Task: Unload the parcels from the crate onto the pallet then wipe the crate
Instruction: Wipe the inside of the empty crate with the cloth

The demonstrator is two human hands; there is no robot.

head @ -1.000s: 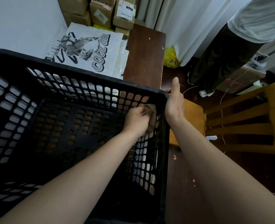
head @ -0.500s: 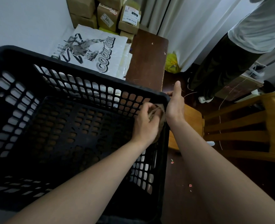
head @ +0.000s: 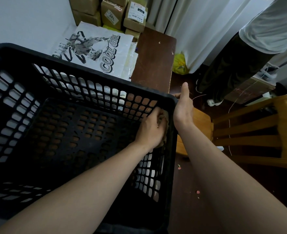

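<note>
Left hand [head: 152,128] clutches an apparent cloth [head: 166,116] inside the crate [head: 88,71]; right hand [head: 183,107] grips its rim.

Home room (curtains [head: 198,22], wooden chair [head: 249,122]), stacked cardboard parcels [head: 134,16]

A brown wooden top [head: 154,59] carries a printed white bag [head: 95,53] and cardboard boxes [head: 134,16].
</note>
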